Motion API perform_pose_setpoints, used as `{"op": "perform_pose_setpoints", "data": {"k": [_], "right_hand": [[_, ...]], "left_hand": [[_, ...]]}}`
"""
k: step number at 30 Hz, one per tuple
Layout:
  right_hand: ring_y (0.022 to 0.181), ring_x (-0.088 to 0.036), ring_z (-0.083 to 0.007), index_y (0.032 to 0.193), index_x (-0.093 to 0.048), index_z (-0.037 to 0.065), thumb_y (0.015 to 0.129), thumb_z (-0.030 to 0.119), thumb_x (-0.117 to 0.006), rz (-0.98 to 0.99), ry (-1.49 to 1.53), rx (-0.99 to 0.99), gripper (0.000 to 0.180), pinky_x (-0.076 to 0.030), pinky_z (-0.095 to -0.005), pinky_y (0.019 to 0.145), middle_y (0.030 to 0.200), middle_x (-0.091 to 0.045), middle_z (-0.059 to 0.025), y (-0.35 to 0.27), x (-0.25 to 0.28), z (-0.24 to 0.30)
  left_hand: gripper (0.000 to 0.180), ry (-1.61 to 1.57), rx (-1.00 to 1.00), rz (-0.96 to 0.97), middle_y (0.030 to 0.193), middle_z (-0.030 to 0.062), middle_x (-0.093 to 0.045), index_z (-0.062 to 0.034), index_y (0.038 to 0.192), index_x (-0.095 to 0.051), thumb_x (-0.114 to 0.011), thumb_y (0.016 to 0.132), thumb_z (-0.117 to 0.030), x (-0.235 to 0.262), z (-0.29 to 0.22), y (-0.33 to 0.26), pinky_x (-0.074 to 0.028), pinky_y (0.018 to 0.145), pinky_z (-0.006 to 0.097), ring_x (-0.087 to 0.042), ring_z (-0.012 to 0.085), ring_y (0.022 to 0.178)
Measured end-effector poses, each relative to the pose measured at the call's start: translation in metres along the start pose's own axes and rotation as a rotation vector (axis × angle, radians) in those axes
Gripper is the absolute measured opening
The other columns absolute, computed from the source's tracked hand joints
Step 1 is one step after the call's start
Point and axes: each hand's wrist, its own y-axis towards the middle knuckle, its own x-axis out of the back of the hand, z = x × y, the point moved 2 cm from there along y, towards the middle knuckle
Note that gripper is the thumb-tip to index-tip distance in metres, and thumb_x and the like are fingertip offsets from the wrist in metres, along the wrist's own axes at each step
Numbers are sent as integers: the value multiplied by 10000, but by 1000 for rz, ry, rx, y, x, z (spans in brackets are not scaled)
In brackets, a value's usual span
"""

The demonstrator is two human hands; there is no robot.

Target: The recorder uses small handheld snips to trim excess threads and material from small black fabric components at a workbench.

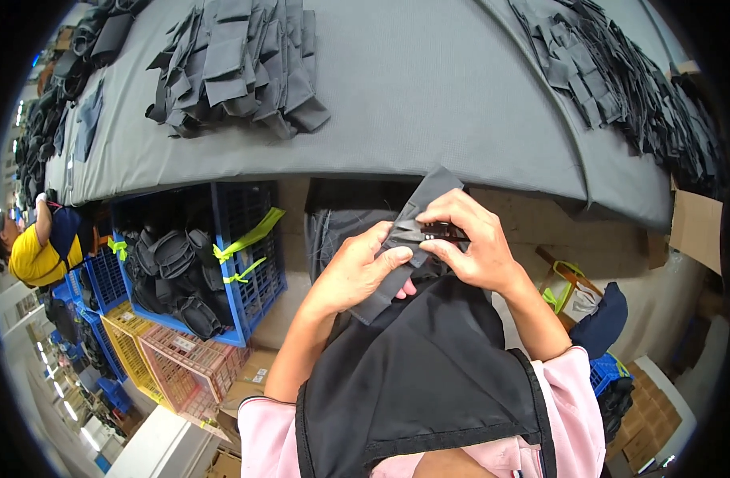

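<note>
A dark grey fabric strip (pixel 435 190) slants in front of my body, above my black apron (pixel 429 374). My left hand (pixel 351 275) is closed on its middle, the thumb on top and a fingertip showing below. On the strip's right side my right hand (pixel 483 243) pinches with thumb and forefinger near a fold. A small dark tool (pixel 451 232) with light spots lies within the right hand's fingers; its kind is mostly hidden. Ahead, a pile of similar grey fabric pieces (pixel 233 64) rests on the grey-covered table (pixel 429 95).
Another heap of fabric strips (pixel 612 88) lies at the table's right. A blue crate (pixel 249 263) of black items stands left, beside yellow (pixel 130 350) and pink crates (pixel 186 358). At far left is a person in yellow (pixel 42 255). A cardboard box (pixel 696 227) sits right.
</note>
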Motion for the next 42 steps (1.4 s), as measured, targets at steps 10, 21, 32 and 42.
{"op": "perform_pose_setpoints", "data": {"k": [10, 21, 32, 42], "right_hand": [[632, -565, -218, 906, -650, 71, 669, 79, -727, 193, -185, 72, 250, -443, -320, 548, 775, -547, -43, 0, 19, 9], [591, -562, -202, 883, -656, 63, 675, 83, -736, 35, -171, 77, 224, -441, -304, 515, 722, -540, -47, -9, 10, 8], [634, -517, -156, 922, -652, 11, 679, 8, -723, 8, -85, -121, 254, -417, -264, 544, 765, -538, -71, -19, 4, 16], [604, -550, -169, 900, -644, 31, 710, 35, -712, -36, -204, -49, 202, -450, -285, 526, 753, -532, -55, -22, 2, 17]], "left_hand": [[203, 63, 79, 73, 791, 74, -627, 12, 1037, -515, -535, 934, -162, -3, -6, -3, -518, 558, 244, -639, 119, 642], [217, 141, 54, 58, 790, 70, -633, 17, 1031, -520, -560, 923, -167, -4, -4, -3, -515, 563, 251, -638, 112, 651], [287, 810, -209, -283, 752, 220, -626, 6, 1070, -506, -614, 853, -149, -12, -13, -3, -473, 606, 450, -621, 403, 727], [297, 855, -181, -300, 743, 221, -624, 3, 1053, -509, -625, 853, -184, -14, -13, -4, -473, 593, 455, -612, 416, 730]]}}
